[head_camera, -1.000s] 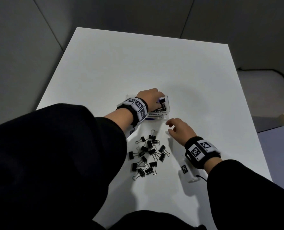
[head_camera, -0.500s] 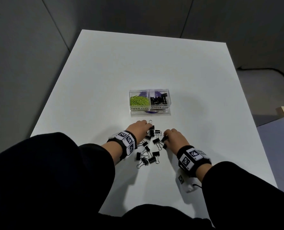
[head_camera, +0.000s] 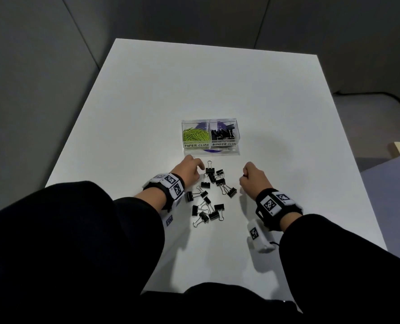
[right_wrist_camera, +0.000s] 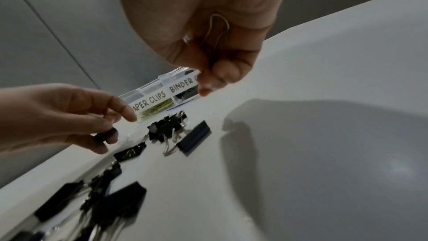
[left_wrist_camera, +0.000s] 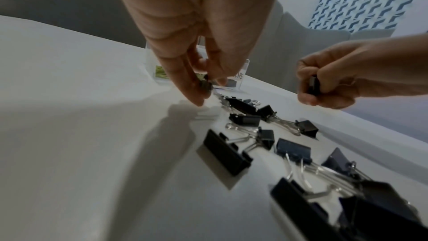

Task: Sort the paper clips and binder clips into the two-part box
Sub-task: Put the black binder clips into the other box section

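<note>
Black sleeves hid both forearms. Left hand point(left_wrist_camera: 185, 47) pinched a small binder clip point(left_wrist_camera: 205, 86) at the pile's left edge, clip mostly hidden by fingertips. Loose binder clips point(head_camera: 209, 195) lay on the white table point(head_camera: 287, 113) between the hands, near the two-part box point(head_camera: 209, 146). Right hand point(head_camera: 252, 177), apart from the left, was curled round another clip point(left_wrist_camera: 313, 85), largely covered.
</note>
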The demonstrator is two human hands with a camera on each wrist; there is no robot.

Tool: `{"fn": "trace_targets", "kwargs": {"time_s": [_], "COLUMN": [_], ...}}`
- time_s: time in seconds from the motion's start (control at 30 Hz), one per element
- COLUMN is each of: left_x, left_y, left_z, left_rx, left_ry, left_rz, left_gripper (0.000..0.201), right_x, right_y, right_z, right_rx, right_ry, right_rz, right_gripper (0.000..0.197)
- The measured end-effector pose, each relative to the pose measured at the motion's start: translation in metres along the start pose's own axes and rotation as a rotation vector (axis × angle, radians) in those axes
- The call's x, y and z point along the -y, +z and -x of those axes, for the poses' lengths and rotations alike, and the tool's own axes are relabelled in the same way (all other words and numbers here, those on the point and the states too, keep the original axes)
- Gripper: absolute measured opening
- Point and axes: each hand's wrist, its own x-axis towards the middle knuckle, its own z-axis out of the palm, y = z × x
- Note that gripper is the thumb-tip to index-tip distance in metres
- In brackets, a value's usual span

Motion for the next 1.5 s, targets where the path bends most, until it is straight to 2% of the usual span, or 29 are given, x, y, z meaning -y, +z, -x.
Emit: {"fn": "trace_targets", "kwargs": {"time_s": [0.07, 0.17, 0.23, 0.3, 0.37, 0.43, 0.53, 0.63, 0.7, 0.83, 0.9, 0.97, 1.07, 1.13, 1.2, 1.27, 1.4, 1.5], "left_x": [0.000, -0.006, -0.012, -0.017, -0.018, -0.019, -0.021, -0.023, -0.024, -0.018, -0.009, 0.001, 0.012, 0.018, 0.023, 0.025, 0.024, 0.022], "left_y": [0.000, 0.004, 0.007, 0.012, 0.018, 0.022, 0.024, 0.023, 0.023, 0.016, 0.010, 0.004, -0.006, -0.009, -0.009, -0.006, 0.007, 0.016], "left_z": [-0.001, -0.003, -0.004, -0.006, -0.008, -0.009, -0.012, -0.011, -0.008, -0.001, 0.003, 0.010, 0.022, 0.028, 0.032, 0.035, 0.040, 0.039], "left_rx": [0.016, 0.021, -0.009, -0.013, 0.013, 0.044, 0.071, 0.103, 0.130, 0.136, 0.129, 0.123, 0.146, 0.165, 0.173, 0.177, 0.215, 0.200], "left_ry": [-0.044, -0.104, -0.155, -0.190, -0.187, -0.168, -0.148, -0.156, -0.175, -0.161, -0.139, -0.122, -0.050, -0.002, -0.003, -0.046, -0.049, -0.053], "left_rz": [0.004, 0.019, 0.005, -0.054, -0.150, -0.205, -0.192, -0.174, -0.168, -0.093, -0.007, 0.034, 0.000, -0.065, -0.088, -0.085, -0.211, -0.211], "left_gripper": [0.029, 0.027, 0.024, 0.029, 0.040, 0.042, 0.031, 0.026, 0.030, 0.026, 0.017, 0.015, 0.038, 0.039, 0.030, 0.024, 0.043, 0.039], "right_x": [0.002, 0.002, 0.000, -0.001, 0.000, 0.001, -0.002, -0.001, 0.000, -0.001, -0.006, -0.010, -0.006, 0.000, 0.004, 0.005, 0.002, 0.004], "right_y": [0.001, 0.011, 0.019, 0.025, 0.028, 0.028, 0.027, 0.027, 0.026, 0.023, 0.020, 0.017, 0.014, 0.015, 0.021, 0.028, 0.044, 0.049], "right_z": [0.002, 0.004, 0.004, 0.003, 0.001, -0.002, -0.007, -0.008, -0.005, 0.004, 0.009, 0.015, 0.027, 0.033, 0.035, 0.038, 0.041, 0.039], "right_rx": [0.072, 0.153, 0.157, 0.149, 0.159, 0.194, 0.259, 0.285, 0.286, 0.174, 0.126, 0.115, 0.187, 0.227, 0.257, 0.304, 0.350, 0.351], "right_ry": [0.020, 0.037, 0.018, 0.008, 0.010, 0.018, 0.035, 0.039, 0.040, 0.048, 0.052, 0.036, -0.066, -0.130, -0.172, -0.176, -0.178, -0.188], "right_rz": [0.042, 0.098, 0.202, 0.291, 0.314, 0.301, 0.288, 0.281, 0.280, 0.181, 0.056, -0.047, -0.077, -0.022, 0.069, 0.158, 0.258, 0.307], "right_gripper": [0.017, 0.025, 0.034, 0.038, 0.034, 0.023, 0.051, 0.053, 0.049, 0.019, 0.006, 0.015, 0.041, 0.034, 0.027, 0.032, 0.043, 0.038]}}
